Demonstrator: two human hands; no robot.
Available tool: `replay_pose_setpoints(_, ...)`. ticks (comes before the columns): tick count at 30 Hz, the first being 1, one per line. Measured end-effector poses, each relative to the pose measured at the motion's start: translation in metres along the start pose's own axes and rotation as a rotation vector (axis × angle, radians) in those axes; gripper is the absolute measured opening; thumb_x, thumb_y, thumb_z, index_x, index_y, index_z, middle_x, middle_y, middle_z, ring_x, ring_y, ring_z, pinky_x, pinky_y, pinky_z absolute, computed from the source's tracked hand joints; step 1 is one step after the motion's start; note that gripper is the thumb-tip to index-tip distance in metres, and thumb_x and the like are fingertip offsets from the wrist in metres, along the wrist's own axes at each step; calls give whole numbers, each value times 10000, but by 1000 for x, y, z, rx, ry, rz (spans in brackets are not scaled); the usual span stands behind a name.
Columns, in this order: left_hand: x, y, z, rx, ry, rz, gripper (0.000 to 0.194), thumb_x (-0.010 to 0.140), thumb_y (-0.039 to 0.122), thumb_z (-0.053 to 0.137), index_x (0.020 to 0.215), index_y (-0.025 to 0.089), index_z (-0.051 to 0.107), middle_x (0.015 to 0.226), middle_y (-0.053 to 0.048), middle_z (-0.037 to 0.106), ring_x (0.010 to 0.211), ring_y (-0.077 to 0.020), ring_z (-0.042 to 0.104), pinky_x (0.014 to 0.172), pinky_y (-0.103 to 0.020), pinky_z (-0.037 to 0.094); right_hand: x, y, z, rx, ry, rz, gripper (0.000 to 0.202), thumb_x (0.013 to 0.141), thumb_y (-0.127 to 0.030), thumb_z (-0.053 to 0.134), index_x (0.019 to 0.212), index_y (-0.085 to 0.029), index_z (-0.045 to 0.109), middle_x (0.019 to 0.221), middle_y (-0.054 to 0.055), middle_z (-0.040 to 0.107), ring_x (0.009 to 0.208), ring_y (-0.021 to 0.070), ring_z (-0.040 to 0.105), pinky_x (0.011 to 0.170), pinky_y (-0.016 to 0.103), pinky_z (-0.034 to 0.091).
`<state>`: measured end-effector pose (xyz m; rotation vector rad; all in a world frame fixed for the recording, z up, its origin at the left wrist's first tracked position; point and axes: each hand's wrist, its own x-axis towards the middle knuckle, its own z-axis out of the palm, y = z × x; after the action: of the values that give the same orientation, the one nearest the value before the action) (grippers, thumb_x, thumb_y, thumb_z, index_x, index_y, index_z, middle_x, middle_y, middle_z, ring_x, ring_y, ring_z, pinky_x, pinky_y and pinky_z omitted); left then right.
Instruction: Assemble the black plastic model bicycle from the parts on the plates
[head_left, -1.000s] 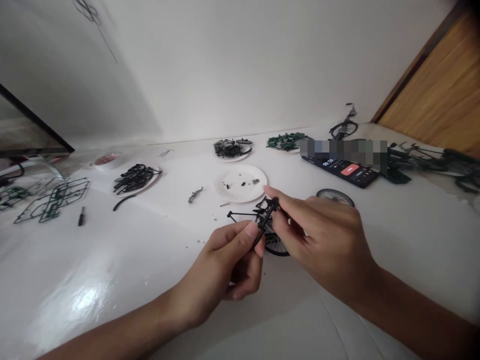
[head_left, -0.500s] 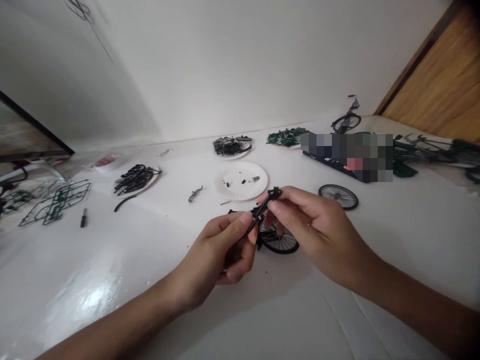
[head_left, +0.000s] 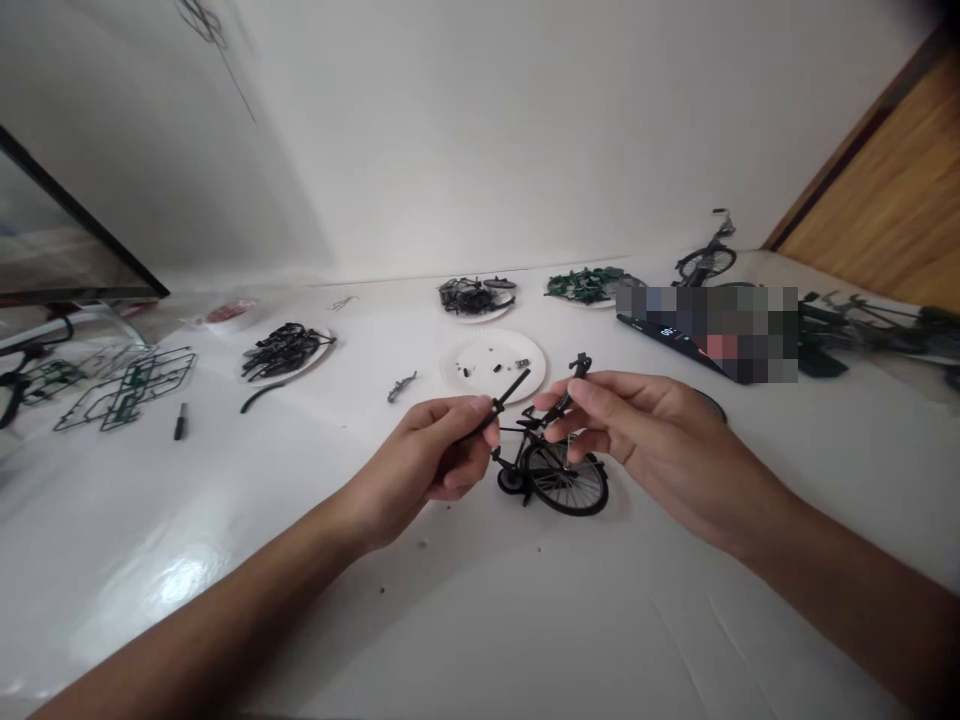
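Note:
My left hand (head_left: 431, 455) is closed, pinching a thin black rod-like piece (head_left: 516, 386) between thumb and forefinger; its lower end is hidden by the fingers. Across a small gap, my right hand (head_left: 637, 420) grips a black plastic bicycle part (head_left: 580, 366) with a knobbed upper end, its exact kind unclear. Behind and below the hands, a black model bicycle (head_left: 513, 482) with one spoked wheel rests on the white table. Some of its upper frame is covered by my right fingers.
Loose bits lie on a white paper plate (head_left: 457, 352). Farther off are plates heaped with black parts (head_left: 281, 352), dark parts (head_left: 472, 296) and green parts (head_left: 589, 284). A grey part (head_left: 402, 386), a screwdriver (head_left: 180, 422) and green sprues (head_left: 135, 385) lie leftward. A loose wheel (head_left: 712, 405) is partly hidden at right.
The two black pieces, earlier held together between my hands, are now apart, one in each hand. The hands have separated, uncovering more of the model bicycle. The view has shifted slightly.

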<state>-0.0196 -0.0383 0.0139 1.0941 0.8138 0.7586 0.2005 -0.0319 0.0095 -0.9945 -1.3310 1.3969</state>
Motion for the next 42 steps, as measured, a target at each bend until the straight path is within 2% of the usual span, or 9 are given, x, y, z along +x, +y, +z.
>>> replay_pose_setpoints(6, -1, -1, 5, 37, -9, 42, 313, 1010, 417, 516, 924, 137, 625, 597, 70, 260, 508, -56, 188, 462, -201, 136, 1, 3, -1, -30, 28, -98, 215, 897, -386, 687, 856, -189, 763, 918, 70, 732, 758, 154, 682, 635, 266, 585)
replay_pose_setpoints(11, 0, -2, 4, 101, 10, 91, 293, 1001, 422, 524, 903, 156, 596, 719, 22, 474, 534, -55, 364, 493, -201, 246, 0, 2, -1, -119, -8, -153, 231, 937, -386, 635, 887, -192, 749, 876, 51, 722, 733, 147, 673, 698, 290, 593)
replay_pose_setpoints(14, 1, -4, 3, 187, 70, 167, 295, 992, 411, 539, 871, 154, 617, 786, -9, 530, 674, -100, 475, 610, -227, 367, -2, -4, 1, -280, -22, -192, 260, 971, -371, 579, 871, -193, 741, 845, 40, 728, 727, 143, 676, 730, 284, 583)
replay_pose_setpoints(17, 2, -5, 2, 231, 128, 211, 290, 974, 413, 574, 874, 153, 654, 726, 6, 481, 676, -108, 424, 632, -236, 357, -6, -8, 4, -507, 14, -257, 258, 976, -298, 563, 815, -210, 744, 773, 10, 739, 715, 137, 691, 702, 246, 568)
replay_pose_setpoints(24, 2, -7, 4, 115, 80, 350, 133, 994, 233, 563, 1107, 166, 585, 895, -34, 629, 785, -116, 586, 742, -251, 438, -10, -5, 11, -785, 112, -555, 147, 846, -120, 705, 893, -248, 759, 831, -24, 776, 724, 138, 720, 683, 234, 564)
replay_pose_setpoints(27, -1, -6, 8, 110, 73, 379, 256, 1004, 192, 530, 1257, 206, 495, 947, -39, 646, 738, -124, 652, 716, -266, 485, -11, -4, 14, -798, 69, -663, 187, 824, -79, 717, 883, -255, 739, 796, -47, 764, 667, 114, 702, 644, 211, 551)
replay_pose_setpoints(31, -7, -3, 14, 132, 5, 368, 442, 1015, 211, 499, 1425, 299, 361, 1072, -58, 628, 692, -149, 701, 643, -295, 555, -15, 1, 15, -741, 60, -615, 153, 843, -142, 721, 923, -269, 692, 824, -46, 782, 706, 143, 751, 655, 224, 580)
replay_pose_setpoints(34, -9, -4, 15, 183, -13, 350, 334, 1028, 203, 460, 1357, 247, 486, 1051, -62, 618, 716, -155, 714, 647, -285, 558, -16, 4, 14, -718, 49, -552, 171, 841, -213, 743, 979, -270, 658, 879, -23, 793, 779, 186, 776, 663, 247, 601)
replay_pose_setpoints(42, -1, -3, 6, 216, 40, 293, 215, 1004, 259, 548, 1190, 154, 573, 852, -38, 676, 708, -155, 722, 634, -232, 511, -17, 2, 13, -852, 42, -699, 142, 835, -153, 756, 864, -250, 656, 742, -67, 743, 580, 90, 666, 511, 182, 496)
